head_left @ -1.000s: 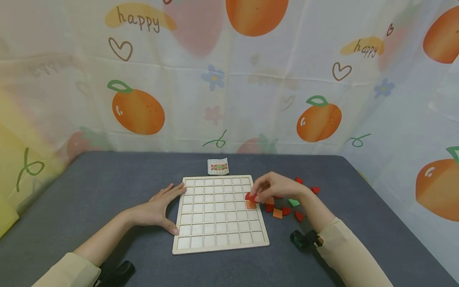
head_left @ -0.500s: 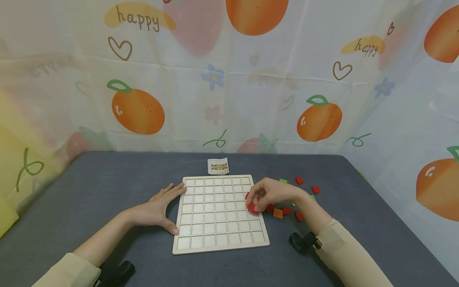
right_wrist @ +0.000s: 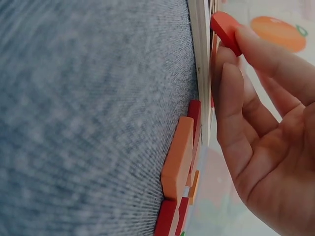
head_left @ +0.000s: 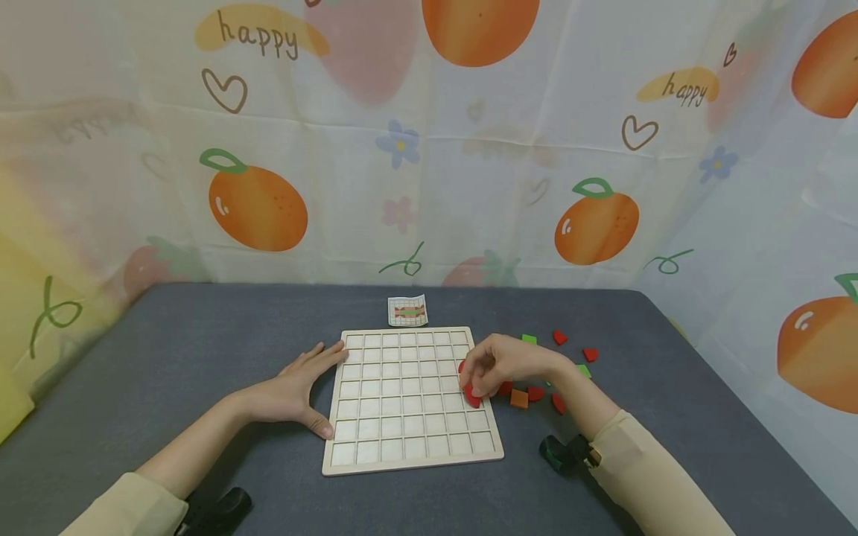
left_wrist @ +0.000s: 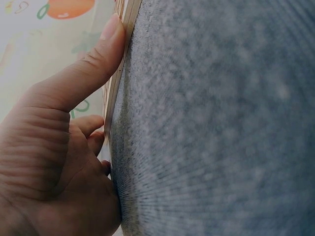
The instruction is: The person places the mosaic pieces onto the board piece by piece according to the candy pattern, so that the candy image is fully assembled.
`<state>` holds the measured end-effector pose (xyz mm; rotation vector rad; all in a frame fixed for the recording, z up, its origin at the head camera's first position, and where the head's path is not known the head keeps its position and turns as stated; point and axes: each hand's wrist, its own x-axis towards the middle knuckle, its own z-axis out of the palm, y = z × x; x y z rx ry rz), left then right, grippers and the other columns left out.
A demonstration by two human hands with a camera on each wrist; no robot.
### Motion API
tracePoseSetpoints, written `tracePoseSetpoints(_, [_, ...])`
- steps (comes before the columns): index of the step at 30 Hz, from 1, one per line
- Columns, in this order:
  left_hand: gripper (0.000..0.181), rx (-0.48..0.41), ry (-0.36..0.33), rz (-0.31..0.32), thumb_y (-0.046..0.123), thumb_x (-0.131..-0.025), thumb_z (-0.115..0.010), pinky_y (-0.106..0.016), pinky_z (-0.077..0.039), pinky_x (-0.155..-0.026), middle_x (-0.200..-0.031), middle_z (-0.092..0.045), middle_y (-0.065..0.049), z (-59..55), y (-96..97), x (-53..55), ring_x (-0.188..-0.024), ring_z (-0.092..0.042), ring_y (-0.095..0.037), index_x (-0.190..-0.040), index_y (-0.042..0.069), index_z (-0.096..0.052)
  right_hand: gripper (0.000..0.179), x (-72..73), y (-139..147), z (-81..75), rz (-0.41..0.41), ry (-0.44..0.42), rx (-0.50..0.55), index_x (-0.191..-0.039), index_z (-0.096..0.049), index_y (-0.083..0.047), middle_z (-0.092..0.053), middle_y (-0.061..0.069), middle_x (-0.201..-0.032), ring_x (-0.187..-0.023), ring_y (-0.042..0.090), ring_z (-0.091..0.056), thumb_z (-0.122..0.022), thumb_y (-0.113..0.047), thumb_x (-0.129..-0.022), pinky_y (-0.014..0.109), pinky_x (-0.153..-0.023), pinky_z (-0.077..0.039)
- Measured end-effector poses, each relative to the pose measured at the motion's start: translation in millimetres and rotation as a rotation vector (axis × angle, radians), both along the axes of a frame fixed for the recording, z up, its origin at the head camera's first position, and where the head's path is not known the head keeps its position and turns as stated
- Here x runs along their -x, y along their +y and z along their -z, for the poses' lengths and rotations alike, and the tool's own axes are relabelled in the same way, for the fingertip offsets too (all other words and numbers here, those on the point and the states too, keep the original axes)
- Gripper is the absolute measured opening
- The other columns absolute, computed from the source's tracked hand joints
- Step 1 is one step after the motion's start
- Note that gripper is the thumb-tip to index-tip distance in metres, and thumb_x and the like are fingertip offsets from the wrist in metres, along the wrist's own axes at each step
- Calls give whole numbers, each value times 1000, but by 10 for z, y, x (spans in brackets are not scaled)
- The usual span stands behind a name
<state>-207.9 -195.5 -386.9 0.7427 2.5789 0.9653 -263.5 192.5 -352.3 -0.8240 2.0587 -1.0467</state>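
Note:
A pale wooden grid board (head_left: 402, 396) lies on the dark table. My left hand (head_left: 288, 391) rests on its left edge, thumb and fingers spread apart; in the left wrist view the thumb (left_wrist: 93, 66) touches the board's side. Over the board's right edge, my right hand (head_left: 512, 359) pinches a red tile with a rounded edge (right_wrist: 225, 32) between thumb and fingers. The tile is tilted in the right wrist view, close to the board. Another bit of red shows beside the fingertips in the head view, mostly hidden by the hand.
Loose red tiles (head_left: 559, 337), green tiles (head_left: 529, 339) and an orange square tile (head_left: 519, 399) lie right of the board, some partly behind the right hand and forearm. A small pattern card (head_left: 407, 311) lies behind the board. A printed curtain (head_left: 429, 186) hangs beyond the table.
My right hand has shifted slightly, and the red tile has moved nearer to me along the board's right side. The orange tile beneath it is now covered. My left hand stays put.

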Motion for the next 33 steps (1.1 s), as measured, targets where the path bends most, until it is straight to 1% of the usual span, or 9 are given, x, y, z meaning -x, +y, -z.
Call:
tracePoseSetpoints(5, [123,-2,0,1,45,-62,-90,-81,-3,-108,-167,-10,-18,4,-2,4,-152,2,-51,-157,4,-23,19,-6,-6,-7,21,43,-32,-106,-74,-1,-74,5,-82,-69,10,-66,-69,-2,-87,27,-70,-57])
tracePoseSetpoints(9, [123,-2,2,2,45,-63,-90,-80,-3,-108,-168,-9,-18,12,-5,8,-152,2,-51,-157,4,-23,19,-10,-10,-6,18,49,-26,-105,-74,2,-74,19,-85,-69,10,-67,-70,-2,-87,27,-70,-57])
tracePoseSetpoints(12, [123,-1,6,2,45,-63,-90,-80,-3,-108,-168,-9,-18,22,-8,12,-152,2,-51,-157,5,-23,18,-13,-14,-4,13,65,-26,-103,-74,3,-73,26,-88,-69,11,-67,-71,-2,-86,28,-70,-58])
tracePoseSetpoints(16, [123,1,14,2,46,-62,-90,-80,-3,-108,-168,-10,-17,32,-9,17,-152,1,-51,-157,5,-23,16,-12,-18,11,14,88,-38,-100,-75,2,-73,25,-86,-67,10,-66,-72,-3,-85,27,-68,-58])
tracePoseSetpoints(21, [123,5,11,-1,45,-62,-90,-80,-3,-108,-168,-10,-18,36,-6,22,-152,1,-51,-157,5,-23,12,-12,-23,31,20,73,-34,-94,-76,5,-75,23,-86,-67,8,-67,-73,1,-82,26,-68,-58])
tracePoseSetpoints(23, [123,5,8,-3,45,-62,-90,-80,-3,-108,-168,-10,-18,31,-4,21,-152,1,-51,-157,4,-23,11,-16,-24,29,26,73,-38,-92,-76,4,-75,20,-85,-67,7,-67,-74,2,-82,26,-68,-58])
tracePoseSetpoints(28, [123,2,3,-3,45,-62,-90,-80,-4,-108,-167,-10,-18,16,3,17,-152,2,-51,-157,4,-23,12,-25,-27,13,50,91,-65,-94,-77,-2,-76,11,-81,-67,9,-67,-72,0,-83,28,-68,-59])
tracePoseSetpoints(33, [123,-2,8,3,44,-63,-90,-80,-4,-108,-167,-10,-19,22,7,22,-151,2,-52,-157,3,-22,17,-29,-25,-19,74,122,-77,-100,-78,-6,-76,11,-86,-67,12,-67,-71,-2,-84,30,-68,-59])
